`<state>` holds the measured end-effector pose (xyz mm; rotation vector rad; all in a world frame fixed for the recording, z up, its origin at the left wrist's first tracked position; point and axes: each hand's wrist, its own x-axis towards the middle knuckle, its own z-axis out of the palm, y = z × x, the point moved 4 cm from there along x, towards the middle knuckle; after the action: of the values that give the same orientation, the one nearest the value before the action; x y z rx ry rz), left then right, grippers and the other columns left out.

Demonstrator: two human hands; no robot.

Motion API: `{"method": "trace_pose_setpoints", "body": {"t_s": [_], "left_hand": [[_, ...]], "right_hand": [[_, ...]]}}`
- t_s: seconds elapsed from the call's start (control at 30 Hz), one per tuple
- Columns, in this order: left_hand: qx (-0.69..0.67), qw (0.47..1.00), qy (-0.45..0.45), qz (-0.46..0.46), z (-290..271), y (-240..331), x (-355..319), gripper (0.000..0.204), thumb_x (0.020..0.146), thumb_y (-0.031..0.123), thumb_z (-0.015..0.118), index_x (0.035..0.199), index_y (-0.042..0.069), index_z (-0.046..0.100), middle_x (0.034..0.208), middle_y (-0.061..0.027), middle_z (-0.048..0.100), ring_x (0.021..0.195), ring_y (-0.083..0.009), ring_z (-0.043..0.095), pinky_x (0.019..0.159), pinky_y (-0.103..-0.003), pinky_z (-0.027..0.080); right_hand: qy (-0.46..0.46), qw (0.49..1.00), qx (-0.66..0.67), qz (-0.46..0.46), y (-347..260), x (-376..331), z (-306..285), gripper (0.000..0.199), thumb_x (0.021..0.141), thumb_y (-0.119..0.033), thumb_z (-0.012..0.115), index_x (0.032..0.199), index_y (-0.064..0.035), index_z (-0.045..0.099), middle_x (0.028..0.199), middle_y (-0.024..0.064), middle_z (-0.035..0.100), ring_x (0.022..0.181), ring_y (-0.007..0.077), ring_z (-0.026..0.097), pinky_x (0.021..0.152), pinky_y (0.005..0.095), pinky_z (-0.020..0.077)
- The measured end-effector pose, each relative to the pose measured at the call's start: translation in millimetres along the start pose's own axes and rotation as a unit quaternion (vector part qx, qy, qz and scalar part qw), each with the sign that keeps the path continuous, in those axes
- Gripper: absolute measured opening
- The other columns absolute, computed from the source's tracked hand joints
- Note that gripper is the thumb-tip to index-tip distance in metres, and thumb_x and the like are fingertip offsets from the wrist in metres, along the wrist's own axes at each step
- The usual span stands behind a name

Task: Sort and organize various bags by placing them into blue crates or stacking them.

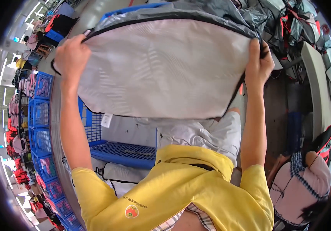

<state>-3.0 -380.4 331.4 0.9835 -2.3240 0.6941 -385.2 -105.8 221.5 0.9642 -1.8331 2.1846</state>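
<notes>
A wide, light grey fabric bag piece (161,69) with black edging is stretched out in front of me. My left hand (72,56) is closed on its upper left corner, and my right hand (258,61) grips the upper right one. Both thumbs lie over the near side; the other fingers are mostly hidden behind the cloth. From the lower left edge hangs a small white label (106,120). Shiny darker grey fabric (227,15) shows behind the upper edge, though I cannot tell whether it belongs to the same piece.
Beside my lap at the left stands a blue plastic crate (121,152), with grey, black-edged pieces (123,173) near it. Several blue crates (39,111) line the far left. Silver, black and red goods (292,27) are heaped at the upper right. A co-worker (298,184) sits at the lower right.
</notes>
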Motion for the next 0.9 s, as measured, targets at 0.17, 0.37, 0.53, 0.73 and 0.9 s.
{"method": "trace_pose_setpoints", "body": {"t_s": [0.17,0.37,0.53,0.73,0.9], "left_hand": [[0.052,0.995,0.066,0.057,3,31,-55,0.016,0.075,0.007,0.062,0.088,0.011,0.069,0.084,-0.0046,0.066,0.085,-0.0267,0.063,0.074,-0.044,0.046],[-0.092,0.989,-0.11,0.022,68,84,-228,0.031,0.071,0.001,0.066,0.1,0.008,0.073,0.096,-0.0038,0.07,0.092,-0.0256,0.062,0.08,-0.041,0.045],[-0.101,0.981,-0.162,-0.043,84,99,-287,0.034,0.074,0.0,0.064,0.107,0.004,0.073,0.106,-0.0063,0.072,0.1,-0.0275,0.064,0.088,-0.041,0.047],[-0.126,0.975,-0.172,-0.07,78,117,-273,0.048,0.079,0.0,0.06,0.127,0.002,0.061,0.124,-0.0152,0.065,0.115,-0.0337,0.06,0.104,-0.048,0.043],[-0.207,0.968,-0.12,-0.075,66,146,-253,0.059,0.083,0.0,0.06,0.141,0.008,0.056,0.143,-0.0198,0.052,0.127,-0.0384,0.052,0.11,-0.054,0.037]], "right_hand": [[-0.065,0.996,-0.061,-0.018,71,-43,-21,0.029,0.101,-0.024,0.068,0.113,0.0018,0.066,0.081,-0.0002,0.058,0.076,0.0068,0.048,0.068,0.0244,0.0436],[-0.172,0.949,-0.232,0.128,136,-199,-94,0.013,0.096,-0.012,0.065,0.097,-0.0012,0.056,0.071,0.0163,0.055,0.062,0.0302,0.053,0.06,0.0404,0.045],[-0.209,0.941,-0.208,0.164,117,-218,-101,0.018,0.093,-0.011,0.065,0.087,-0.0009,0.051,0.07,0.0188,0.05,0.065,0.0373,0.05,0.061,0.0444,0.0414],[-0.171,0.944,-0.179,0.22,115,-214,-94,0.02,0.09,-0.007,0.068,0.081,0.0,0.052,0.072,0.0171,0.053,0.073,0.0346,0.051,0.068,0.0438,0.0423],[-0.148,0.96,-0.156,0.178,121,-229,-109,0.016,0.095,-0.007,0.066,0.085,-0.0014,0.055,0.07,0.0093,0.044,0.069,0.0147,0.043,0.061,0.0332,0.0407]]}}
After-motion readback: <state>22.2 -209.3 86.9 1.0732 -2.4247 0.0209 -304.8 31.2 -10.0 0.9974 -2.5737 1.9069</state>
